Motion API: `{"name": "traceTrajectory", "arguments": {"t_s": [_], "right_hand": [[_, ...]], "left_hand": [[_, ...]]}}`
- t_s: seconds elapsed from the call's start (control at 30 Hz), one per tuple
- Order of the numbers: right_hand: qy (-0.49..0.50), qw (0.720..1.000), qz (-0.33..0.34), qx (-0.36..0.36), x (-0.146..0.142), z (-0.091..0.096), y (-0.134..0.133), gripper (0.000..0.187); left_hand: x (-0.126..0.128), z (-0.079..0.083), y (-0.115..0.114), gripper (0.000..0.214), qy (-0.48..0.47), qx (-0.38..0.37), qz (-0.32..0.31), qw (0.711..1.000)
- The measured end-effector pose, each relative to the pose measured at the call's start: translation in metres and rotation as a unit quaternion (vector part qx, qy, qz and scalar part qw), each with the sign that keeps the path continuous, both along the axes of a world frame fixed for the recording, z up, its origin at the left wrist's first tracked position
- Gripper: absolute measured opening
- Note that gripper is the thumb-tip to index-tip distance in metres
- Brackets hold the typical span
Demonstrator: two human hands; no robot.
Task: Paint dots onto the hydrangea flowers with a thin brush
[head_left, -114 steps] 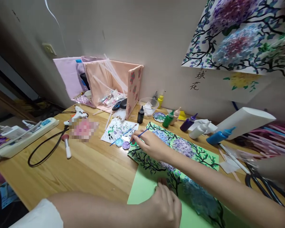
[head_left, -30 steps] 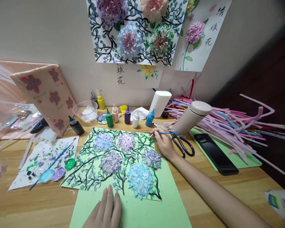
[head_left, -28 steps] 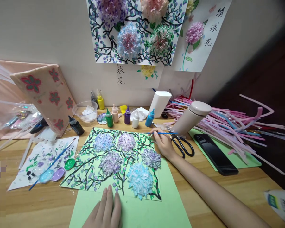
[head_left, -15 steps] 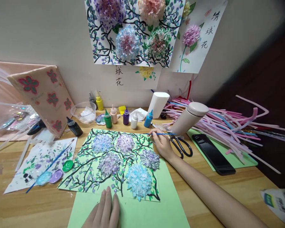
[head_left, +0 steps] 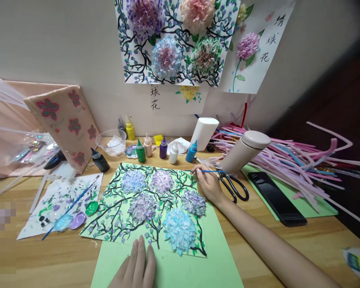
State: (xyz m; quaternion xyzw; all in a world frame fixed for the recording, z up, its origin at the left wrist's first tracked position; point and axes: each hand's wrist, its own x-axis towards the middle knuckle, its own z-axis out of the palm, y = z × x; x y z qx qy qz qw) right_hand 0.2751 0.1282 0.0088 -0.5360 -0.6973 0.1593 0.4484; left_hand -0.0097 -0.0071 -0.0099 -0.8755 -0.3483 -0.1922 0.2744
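My right hand (head_left: 209, 184) pinches a thin blue paintbrush (head_left: 213, 171) at the upper right corner of a painting (head_left: 108, 224). That painting bears black branches, small green and purple leaves, and several raised paper flowers in blue, purple and turquoise. The brush tip lies close to the leaves at the corner; whether it touches the paper I cannot tell. Fingers stretched out, my left hand (head_left: 138, 266) lies flat at the painting's lower edge, on the green sheet (head_left: 171, 272) beneath it. Black-handled scissors (head_left: 235, 186) lie just right of my right hand.
Left of the painting, a paint-stained paper (head_left: 33, 224) holds another blue brush (head_left: 70, 208) and lids of green (head_left: 92, 208), purple and blue paint. Several paint bottles (head_left: 141, 151) stand behind. At right are a tumbler (head_left: 246, 150), a black phone (head_left: 277, 199) and pink pipe cleaners (head_left: 300, 164).
The whole view has shifted slightly, so things appear a little further right. My right hand still holds the brush at the corner, and my left hand stays flat.
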Motion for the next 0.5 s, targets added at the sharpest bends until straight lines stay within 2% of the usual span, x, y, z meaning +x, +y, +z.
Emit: {"name": "traceTrajectory", "arguments": {"t_s": [0.5], "right_hand": [[-0.014,1.0,0.008,0.006,-0.0007,0.0,-0.0016,0.024]], "left_hand": [[0.0077,0.0037,0.0015,0.03,-0.031,0.029,0.011,0.999]]}}
